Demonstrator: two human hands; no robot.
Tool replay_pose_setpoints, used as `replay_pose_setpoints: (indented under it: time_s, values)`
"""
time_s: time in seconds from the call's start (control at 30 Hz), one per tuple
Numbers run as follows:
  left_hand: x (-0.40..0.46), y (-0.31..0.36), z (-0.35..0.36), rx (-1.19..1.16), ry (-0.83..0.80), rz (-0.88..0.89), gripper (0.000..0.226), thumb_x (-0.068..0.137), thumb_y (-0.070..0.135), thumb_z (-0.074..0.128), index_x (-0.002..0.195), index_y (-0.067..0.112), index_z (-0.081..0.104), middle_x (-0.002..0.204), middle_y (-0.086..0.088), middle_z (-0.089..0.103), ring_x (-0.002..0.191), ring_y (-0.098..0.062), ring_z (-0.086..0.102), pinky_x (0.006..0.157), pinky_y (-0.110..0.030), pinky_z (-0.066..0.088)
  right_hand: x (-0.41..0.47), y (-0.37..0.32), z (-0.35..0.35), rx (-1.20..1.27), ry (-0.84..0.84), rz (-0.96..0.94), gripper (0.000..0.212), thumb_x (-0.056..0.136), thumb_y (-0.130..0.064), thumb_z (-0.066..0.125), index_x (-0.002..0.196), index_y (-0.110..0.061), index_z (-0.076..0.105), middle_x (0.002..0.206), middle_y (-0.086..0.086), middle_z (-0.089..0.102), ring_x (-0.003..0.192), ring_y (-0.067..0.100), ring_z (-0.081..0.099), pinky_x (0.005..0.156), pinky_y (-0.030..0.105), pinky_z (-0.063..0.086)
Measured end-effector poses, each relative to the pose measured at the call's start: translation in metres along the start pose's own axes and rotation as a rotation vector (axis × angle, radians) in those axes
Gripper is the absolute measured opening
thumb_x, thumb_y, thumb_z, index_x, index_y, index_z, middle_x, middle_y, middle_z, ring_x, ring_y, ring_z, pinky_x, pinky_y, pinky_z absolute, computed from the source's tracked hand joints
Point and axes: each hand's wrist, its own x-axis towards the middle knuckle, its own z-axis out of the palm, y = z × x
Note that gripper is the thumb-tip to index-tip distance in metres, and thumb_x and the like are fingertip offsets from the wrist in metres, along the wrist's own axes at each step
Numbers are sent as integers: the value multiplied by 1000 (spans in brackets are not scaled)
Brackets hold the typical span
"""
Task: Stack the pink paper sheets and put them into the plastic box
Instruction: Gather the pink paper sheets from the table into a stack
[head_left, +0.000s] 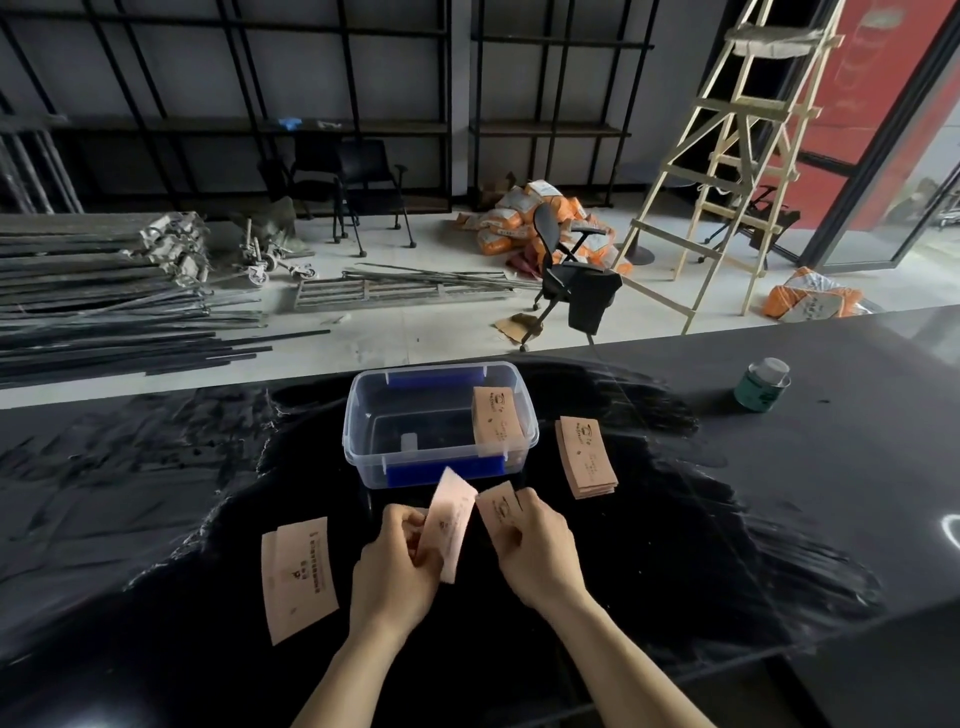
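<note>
Pink paper sheet, long axis tilted upright, pinched in my left hand; my right hand pinches a second pink sheet. Clear plastic box lies just beyond both, nearer my left. Loose sheets left of the box, a stack right. Fingers hide the lower edges; possibly more than one sheet per grip.

Surface: dark tabletop, smeared and streaked | centre rear: clear plastic box | right of box: stack of pink sheets | near left: two overlapping pink sheets | far right: green tin, upright.
</note>
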Motion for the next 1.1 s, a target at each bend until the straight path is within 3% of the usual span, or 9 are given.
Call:
replay_pose_setpoints:
  time_s: [0.2,0.3,0.37,0.47,0.57,0.73,0.83,0.97,1.1]
  values:
    - [3,8,12,-371,-88,-87,51,90,3,67,131,29,52,124,1,65,104,-15,67,79,-33,63,4,-2,7,321,-25,124,29,90,-5,72,116,-13,63,103,-6,65,94,9,62,62,11,48]
    - [3,6,15,-375,-127,-90,51,86,-5,65,123,29,56,124,0,60,111,-17,64,82,-34,63,7,2,10,343,19,159,24,90,-10,74,112,-14,66,111,1,71,97,15,67,69,18,56]
    - [4,5,14,-336,-148,-93,49,89,-7,61,121,28,53,115,6,59,101,-9,63,65,-20,59,10,4,9,399,-1,215,19,94,-11,68,113,-15,66,113,4,73,99,18,71,78,33,65]
    - [6,3,15,-301,-88,-119,39,93,-2,60,118,27,51,106,10,62,96,-8,65,58,-15,54,14,4,7,457,-49,247,13,100,-13,61,111,-18,66,111,3,74,95,17,74,75,37,67]
    - [7,8,19,-274,-74,-111,35,93,1,61,121,21,55,113,2,67,100,-15,67,79,-31,62,16,0,11,528,-79,283,14,101,-14,60,113,-18,66,113,4,73,101,21,73,82,42,67]
    - [2,21,26,-313,-127,-32,18,101,14,56,118,19,54,117,-3,68,101,-16,64,86,-31,56,18,-10,18,554,-52,315,5,103,-18,57,108,-19,56,107,4,68,91,15,68,65,27,54]
    - [0,23,26,-299,-134,26,32,93,31,71,118,23,53,103,12,70,89,-3,69,80,-29,62,19,-12,20,533,-40,292,3,103,-19,58,101,-20,56,103,3,68,87,15,68,61,24,51]
    - [4,21,17,-162,-97,37,35,88,32,75,117,25,56,100,11,73,88,-7,72,84,-32,63,22,-11,18,466,-59,212,7,101,-19,61,107,-15,61,109,6,72,93,18,71,68,27,57]
    - [2,16,3,105,28,103,33,90,49,65,119,34,59,109,16,68,95,-3,67,84,-28,59,23,-10,13,420,-84,208,30,97,-7,64,125,-16,61,122,4,70,113,24,70,88,37,63]
